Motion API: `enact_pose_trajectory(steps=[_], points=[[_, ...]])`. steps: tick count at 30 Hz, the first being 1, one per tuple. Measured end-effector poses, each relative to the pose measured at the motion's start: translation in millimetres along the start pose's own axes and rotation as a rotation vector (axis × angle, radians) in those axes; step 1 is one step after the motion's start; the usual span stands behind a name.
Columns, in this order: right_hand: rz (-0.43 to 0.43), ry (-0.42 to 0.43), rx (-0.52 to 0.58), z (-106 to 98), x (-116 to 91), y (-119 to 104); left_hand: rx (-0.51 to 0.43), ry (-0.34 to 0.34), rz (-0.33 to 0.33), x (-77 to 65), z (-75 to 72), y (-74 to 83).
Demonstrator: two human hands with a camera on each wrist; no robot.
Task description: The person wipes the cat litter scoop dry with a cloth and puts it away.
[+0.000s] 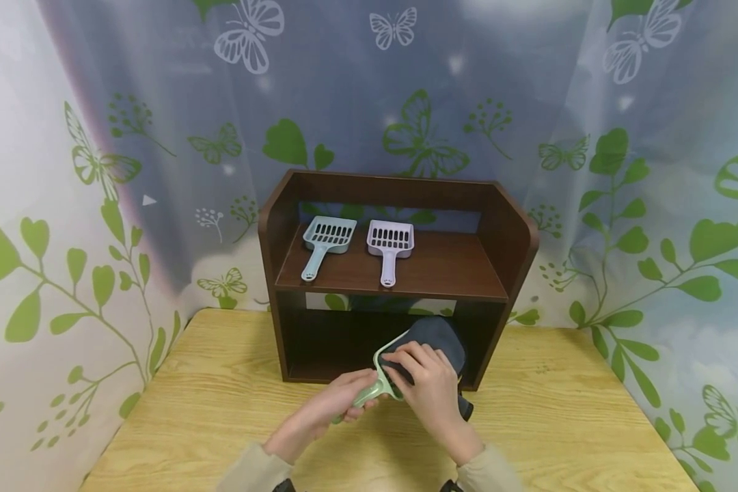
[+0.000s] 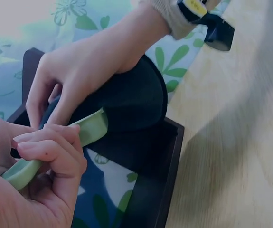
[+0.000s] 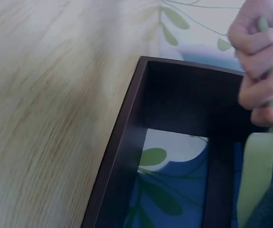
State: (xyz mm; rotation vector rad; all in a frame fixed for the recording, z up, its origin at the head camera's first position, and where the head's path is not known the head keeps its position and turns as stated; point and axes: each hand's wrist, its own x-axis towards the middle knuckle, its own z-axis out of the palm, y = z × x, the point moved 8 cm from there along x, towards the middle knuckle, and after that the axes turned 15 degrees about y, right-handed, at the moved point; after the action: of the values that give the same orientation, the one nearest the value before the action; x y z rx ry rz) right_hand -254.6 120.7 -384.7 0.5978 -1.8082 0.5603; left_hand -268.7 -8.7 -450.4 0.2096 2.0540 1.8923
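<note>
My left hand [image 1: 326,406] grips the handle of a light green litter scoop [image 1: 375,389], its fingers wrapped round it in the right wrist view. A dark navy cloth piece [image 1: 438,335] with a rounded edge lies against the scoop's head, covering most of it. Bent fingers of my right hand [image 1: 433,386] pinch the cloth at the scoop; their tips are partly hidden. From the left wrist, the cloth [image 2: 134,97] spreads out under the right hand [image 2: 86,69], behind the scoop's green rim [image 2: 94,127]. Both hands are in front of the lower compartment of a shelf.
The dark brown two-level shelf [image 1: 516,273] stands at the back of the wooden table [image 1: 566,410]. On its upper board lie a blue-grey slotted scoop [image 1: 330,234] and a lilac one [image 1: 390,239], handles toward me. Leaf-patterned curtains [image 1: 357,82] hang behind and at both sides.
</note>
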Motion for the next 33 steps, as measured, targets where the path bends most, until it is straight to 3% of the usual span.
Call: enact_pose_trajectory(steps=[8, 11, 17, 23, 28, 33], points=[[-0.011, 0.059, -0.224, -3.7, 2.8, 16.7, -0.034, 0.019, -0.001, 0.8, 5.3, -0.9], [-0.001, 0.074, -0.259, -8.8, 5.7, 25.7, -0.039, 0.026, -0.002, -0.1, 5.0, -1.7], [-0.058, 0.034, -0.247, -11.9, 8.0, 29.3, -0.031, 0.058, 0.012, -1.0, 1.8, -2.1], [-0.151, -0.112, -0.228, -9.5, 4.0, 23.2, 0.003, 0.13, 0.042, 2.1, -8.8, -3.5], [-0.129, -0.214, -0.194, -12.4, -2.3, 26.9, 0.017, 0.175, 0.056, 5.3, -20.4, -2.6], [-0.043, -0.126, -0.129, -26.1, 0.0, 40.4, 0.007, 0.145, 0.04, 5.8, -19.0, -4.6]])
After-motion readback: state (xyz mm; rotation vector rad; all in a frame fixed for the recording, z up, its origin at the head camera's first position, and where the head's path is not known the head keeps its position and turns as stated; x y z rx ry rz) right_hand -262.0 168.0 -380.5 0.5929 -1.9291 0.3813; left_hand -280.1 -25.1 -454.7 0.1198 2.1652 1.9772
